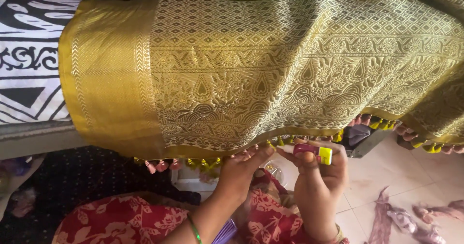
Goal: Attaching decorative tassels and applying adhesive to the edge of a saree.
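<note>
**Glue tube at the tasselled hem**

From my remote seat I see the right hand [321,176] raised just under the hem of a gold brocade cloth [270,70], its fingers [303,159] clenched around a small tube [311,151] with a pink body, a yellow end and a white tip. The tip points left, toward the left hand. The left hand [241,169] reaches up to the same hem, its fingers [251,153] pinching the cloth's edge beside a row of pink and yellow tassels [188,164]; I cannot see exactly what lies between the fingertips. A green bangle [195,229] sits on the left forearm.

The cloth hangs over a raised edge, with a black-and-white patterned fabric [29,55] to its left. Below me lies red floral fabric [121,222] over the lap, with a purple comb [224,233] just beside the left forearm. On the tiled floor [382,176] to the right lie pinkish scraps of cloth [406,217].
</note>
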